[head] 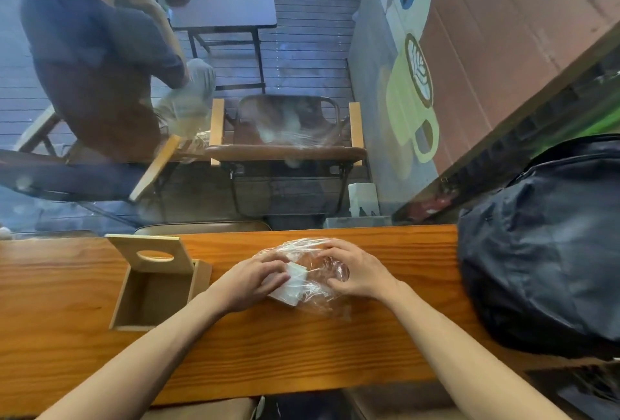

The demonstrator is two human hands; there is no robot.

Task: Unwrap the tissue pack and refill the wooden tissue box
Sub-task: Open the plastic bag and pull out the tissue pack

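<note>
On the wooden counter (302,352) lies a white tissue pack (291,287), partly out of its crinkled clear plastic wrapper (327,300). My left hand (250,280) grips the white tissues at their left end. My right hand (355,272) clutches the loose wrapper on the right side. The wooden tissue box (157,295) stands to the left, empty inside, with its lid (152,253) tilted up at the back; the lid has an oval slot.
A large dark backpack (543,245) fills the counter's right end. A glass pane rises straight behind the counter's far edge. Beyond it are chairs, a table and a seated person (100,67) on a deck.
</note>
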